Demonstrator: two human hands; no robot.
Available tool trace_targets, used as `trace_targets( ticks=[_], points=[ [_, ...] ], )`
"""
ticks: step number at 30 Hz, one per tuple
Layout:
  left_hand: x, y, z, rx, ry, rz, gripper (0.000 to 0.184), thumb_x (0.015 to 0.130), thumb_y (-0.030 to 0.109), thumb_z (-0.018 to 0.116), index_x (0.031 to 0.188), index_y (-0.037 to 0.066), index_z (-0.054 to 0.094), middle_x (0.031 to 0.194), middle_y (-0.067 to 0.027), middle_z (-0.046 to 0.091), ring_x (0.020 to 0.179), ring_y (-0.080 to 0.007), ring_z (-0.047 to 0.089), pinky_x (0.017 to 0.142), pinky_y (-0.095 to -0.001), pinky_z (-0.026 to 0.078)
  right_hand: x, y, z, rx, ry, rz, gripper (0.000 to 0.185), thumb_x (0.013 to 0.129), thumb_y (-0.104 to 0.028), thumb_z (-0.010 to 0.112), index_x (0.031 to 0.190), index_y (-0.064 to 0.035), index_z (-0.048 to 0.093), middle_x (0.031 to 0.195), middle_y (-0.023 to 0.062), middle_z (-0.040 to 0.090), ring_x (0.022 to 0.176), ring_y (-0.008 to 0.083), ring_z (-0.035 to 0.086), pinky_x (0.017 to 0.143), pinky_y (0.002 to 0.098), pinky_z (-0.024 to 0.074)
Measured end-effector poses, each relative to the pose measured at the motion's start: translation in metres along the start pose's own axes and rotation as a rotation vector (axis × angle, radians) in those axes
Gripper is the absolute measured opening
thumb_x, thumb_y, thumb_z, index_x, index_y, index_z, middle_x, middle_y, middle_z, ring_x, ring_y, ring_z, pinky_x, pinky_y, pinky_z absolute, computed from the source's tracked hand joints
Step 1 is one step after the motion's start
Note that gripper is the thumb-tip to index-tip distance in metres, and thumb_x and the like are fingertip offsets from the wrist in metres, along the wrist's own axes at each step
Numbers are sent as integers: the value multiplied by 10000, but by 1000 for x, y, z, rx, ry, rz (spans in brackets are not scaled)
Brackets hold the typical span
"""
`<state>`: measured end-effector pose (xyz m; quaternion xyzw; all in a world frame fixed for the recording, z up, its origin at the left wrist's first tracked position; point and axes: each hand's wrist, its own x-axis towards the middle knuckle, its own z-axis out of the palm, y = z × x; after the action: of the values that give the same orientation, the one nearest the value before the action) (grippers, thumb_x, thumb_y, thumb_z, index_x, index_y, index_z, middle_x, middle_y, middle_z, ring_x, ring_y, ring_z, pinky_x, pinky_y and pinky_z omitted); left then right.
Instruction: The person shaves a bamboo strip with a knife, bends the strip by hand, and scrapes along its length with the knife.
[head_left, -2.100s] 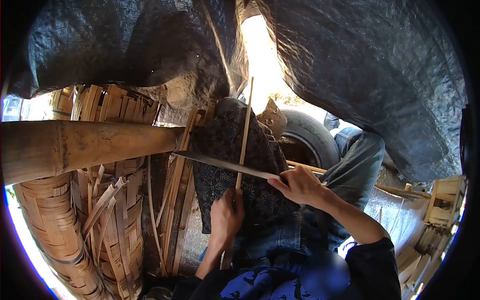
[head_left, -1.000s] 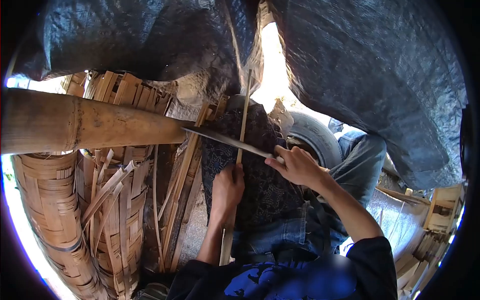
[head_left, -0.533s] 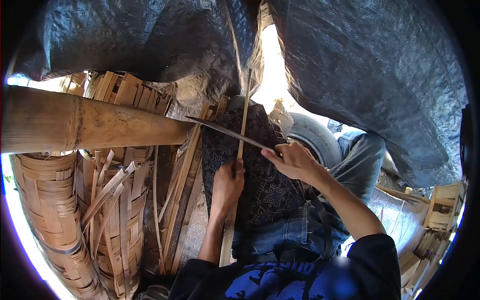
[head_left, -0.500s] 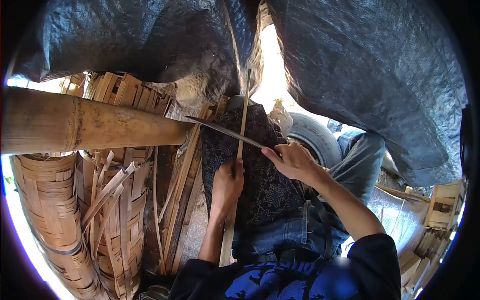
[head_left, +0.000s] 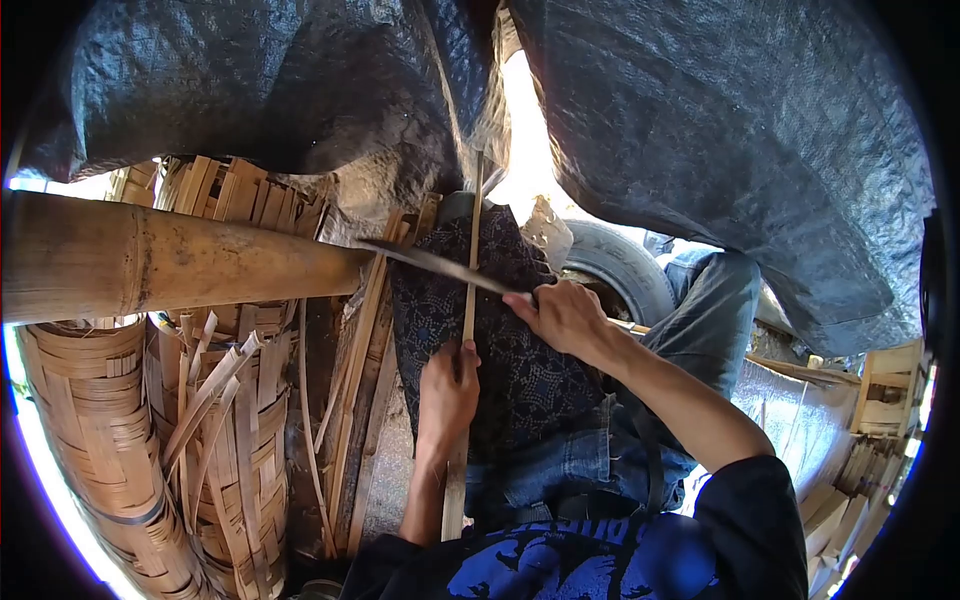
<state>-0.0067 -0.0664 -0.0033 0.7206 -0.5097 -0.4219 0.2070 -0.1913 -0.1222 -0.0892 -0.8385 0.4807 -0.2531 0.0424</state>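
Note:
A long, narrow bamboo strip [head_left: 474, 235] runs lengthwise over a dark patterned cloth [head_left: 540, 385] spread on my lap. My left hand [head_left: 447, 390] is closed around the strip, with the thumb along it. In my right hand [head_left: 572, 320] is a knife [head_left: 430, 262], gripped by its handle, which the fingers mostly hide. Its blade points left and crosses the strip just beyond my left hand. Blade and strip appear to touch. Motion slightly blurs the blade.
A thick bamboo pole [head_left: 220, 258] juts in from the left, its end near the knife tip. Woven bamboo baskets [head_left: 90, 400] and loose bamboo strips [head_left: 365, 400] stand at left. A tire [head_left: 625, 270] lies ahead, under hanging dark tarpaulin [head_left: 720, 130].
The whole view has shifted slightly left and down. My left hand sits a little closer to my body. The knife still crosses the strip, its blade now more blurred.

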Motion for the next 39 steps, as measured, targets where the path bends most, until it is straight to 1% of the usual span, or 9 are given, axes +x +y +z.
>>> trace_targets(
  ticks=[3,5,8,18,20,26,29,31,39],
  points=[
    [-12,2,-3,36,6,-51,308,936,193,442,794,-50,566,673,-217,579,608,-356,577,571,-416,426,-3,2,12,-38,83,-60,471,831,-345,666,534,-100,396,482,18,318,372,162,310,319,323,262],
    [-13,-7,0,-13,65,3,369,955,291,453,772,-11,561,580,-91,471,517,-148,479,497,-309,367,-3,5,16,-48,84,-62,470,830,-341,669,533,-99,397,481,19,317,372,165,309,319,322,262],
    [-14,-4,-4,-12,-2,-58,348,942,228,441,778,-55,560,649,-205,572,567,-317,566,537,-387,413,0,5,15,-71,100,-90,464,830,-338,669,532,-97,408,482,21,323,372,167,311,319,322,262],
    [-54,6,-13,-25,62,-37,344,945,237,451,771,-40,555,565,-142,502,478,-232,473,486,-362,363,33,27,35,64,-220,35,387,926,-322,526,686,-19,524,429,33,343,343,162,316,307,334,263],
    [-64,12,-20,-23,18,-86,335,947,227,448,760,-34,543,550,-118,476,474,-177,453,477,-334,349,57,17,11,188,-592,376,363,930,-302,523,707,-17,521,424,34,331,345,163,315,311,338,266],
    [-79,15,-28,-205,-39,-290,307,957,210,441,755,-2,531,549,-8,439,486,-60,387,446,-244,292,38,37,48,-183,60,-211,472,904,-358,553,579,-20,506,404,50,314,342,175,326,300,351,254],
    [-87,15,-31,-238,-29,-302,313,956,285,455,756,52,515,548,11,430,443,-47,389,380,-217,289,49,32,46,8,30,-114,507,924,-400,504,602,-9,534,402,47,294,340,176,323,303,356,264],
    [-101,24,-37,-175,-53,-334,314,960,228,454,745,7,514,541,6,415,482,-48,375,433,-235,273,64,30,36,390,-465,546,627,941,-483,414,581,13,543,407,93,375,369,226,413,367,406,360],
    [-95,20,-40,-426,-92,-404,299,974,264,431,767,54,476,510,42,392,419,-27,357,373,-203,244,32,71,26,393,-626,650,766,944,-564,227,618,47,556,561,206,554,566,321,592,599,445,476]
  ],
)
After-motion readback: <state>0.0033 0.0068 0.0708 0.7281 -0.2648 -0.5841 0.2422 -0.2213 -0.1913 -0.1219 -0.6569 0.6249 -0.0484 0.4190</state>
